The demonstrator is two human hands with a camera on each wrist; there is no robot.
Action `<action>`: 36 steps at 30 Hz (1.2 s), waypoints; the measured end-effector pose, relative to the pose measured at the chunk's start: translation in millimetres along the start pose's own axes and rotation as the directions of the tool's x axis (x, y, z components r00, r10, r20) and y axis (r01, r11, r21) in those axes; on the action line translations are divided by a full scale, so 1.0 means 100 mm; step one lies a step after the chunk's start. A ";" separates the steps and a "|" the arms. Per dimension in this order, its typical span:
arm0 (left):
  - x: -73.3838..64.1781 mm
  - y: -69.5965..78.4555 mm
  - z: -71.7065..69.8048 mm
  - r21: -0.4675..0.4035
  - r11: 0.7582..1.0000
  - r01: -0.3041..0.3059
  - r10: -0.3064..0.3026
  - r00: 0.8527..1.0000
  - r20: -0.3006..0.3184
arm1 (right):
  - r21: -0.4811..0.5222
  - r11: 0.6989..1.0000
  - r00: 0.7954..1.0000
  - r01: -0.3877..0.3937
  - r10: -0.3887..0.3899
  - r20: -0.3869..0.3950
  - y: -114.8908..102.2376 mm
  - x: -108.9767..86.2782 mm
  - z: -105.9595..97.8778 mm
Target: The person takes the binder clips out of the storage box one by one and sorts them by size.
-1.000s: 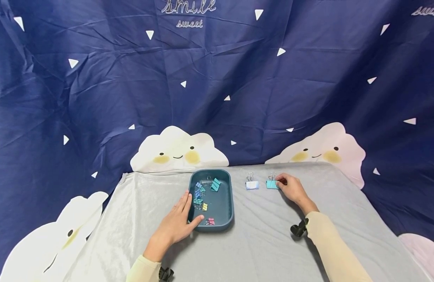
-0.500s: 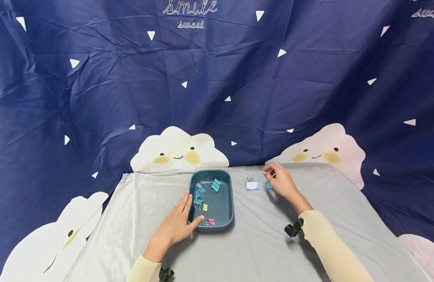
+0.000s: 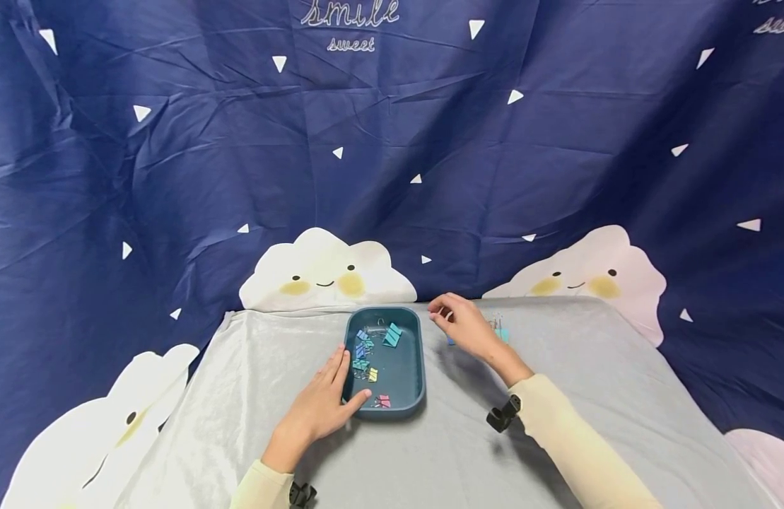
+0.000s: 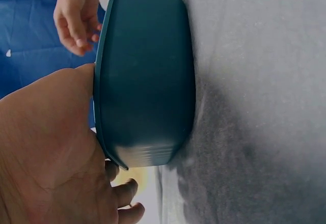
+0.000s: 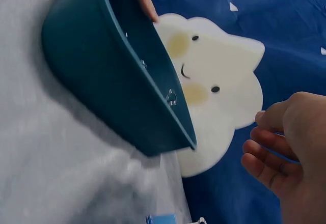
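Note:
A dark teal plastic bin stands on the grey cloth. My left hand rests against its left rim, fingers extended along the side and thumb over the near corner. Inside lie a large teal binder clip, several small blue and teal ones, a yellow binder clip and a pink binder clip. My right hand hovers right of the bin, fingers loosely bent, holding nothing. Below it, a white-and-blue binder clip is mostly hidden; a teal binder clip shows behind the wrist.
Grey cloth covers the table. A navy curtain with white triangles and smiling clouds hangs just behind its far edge. Each wrist wears a black camera mount, such as the right camera mount.
My right hand has left the teal binder clip on the cloth and moved left, over the white-and-blue one and toward the bin. My left hand stays against the bin.

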State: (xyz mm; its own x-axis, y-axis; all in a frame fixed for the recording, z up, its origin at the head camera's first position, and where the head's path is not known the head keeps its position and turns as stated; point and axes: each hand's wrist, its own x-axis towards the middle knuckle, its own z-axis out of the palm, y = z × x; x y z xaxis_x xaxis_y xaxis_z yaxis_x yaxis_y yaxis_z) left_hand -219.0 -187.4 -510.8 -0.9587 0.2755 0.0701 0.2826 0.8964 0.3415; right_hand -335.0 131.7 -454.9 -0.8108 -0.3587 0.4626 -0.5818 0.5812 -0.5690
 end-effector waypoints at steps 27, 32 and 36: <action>0.03 -0.01 0.02 -0.009 1.000 0.013 -0.013 1.000 0.015 | -0.077 0.995 0.944 -0.066 0.087 0.318 -0.30 0.49 0.68; 0.02 0.00 0.00 -0.013 1.000 0.010 -0.010 1.000 0.017 | -0.120 0.988 0.910 -0.098 0.138 0.391 -0.27 0.54 0.82; 0.01 0.01 -0.01 -0.024 1.000 0.008 -0.008 1.000 0.012 | -0.196 0.971 0.862 -0.136 0.214 0.461 -0.28 0.51 0.91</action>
State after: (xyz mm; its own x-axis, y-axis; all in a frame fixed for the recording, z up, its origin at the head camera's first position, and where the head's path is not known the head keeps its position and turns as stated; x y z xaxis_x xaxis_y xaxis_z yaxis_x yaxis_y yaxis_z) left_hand -219.7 -186.5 -509.7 -0.9604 0.2727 0.0566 0.2742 0.8899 0.3644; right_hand -366.5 31.0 -476.8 -0.8526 -0.5213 -0.0362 -0.4419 0.7563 -0.4825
